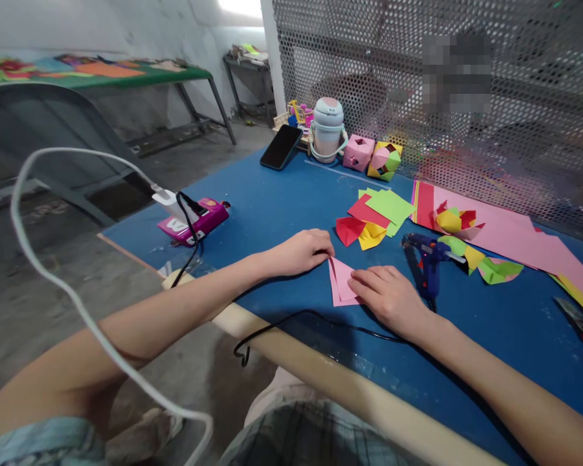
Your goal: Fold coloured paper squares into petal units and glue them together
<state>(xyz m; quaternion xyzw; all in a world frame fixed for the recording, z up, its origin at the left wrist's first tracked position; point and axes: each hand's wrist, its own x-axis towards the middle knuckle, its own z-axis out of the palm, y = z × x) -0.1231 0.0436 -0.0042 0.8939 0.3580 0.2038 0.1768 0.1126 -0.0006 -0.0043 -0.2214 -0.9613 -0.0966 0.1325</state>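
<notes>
A partly folded sheet of pink paper (341, 285) lies on the blue table in front of me. My left hand (305, 251) pinches its upper left corner between closed fingers. Flat on the right part of the sheet rest the outstretched fingers of my right hand (388, 298), pressing it against the tabletop. Just beyond the hands are a red folded piece (348, 229) and a yellow folded piece (372, 236). Behind those lie loose red paper (366, 210) and green paper squares (390, 206). A blue glue gun (430, 259) lies beside my right hand.
A black cord (315, 313) runs along the near side of the table (272, 194). At left sits a purple power strip (208, 220) with a white plug. A phone (282, 147), bottle (327, 129) and paper balls (359, 153) line the back. Scissors (580, 327) lie far right.
</notes>
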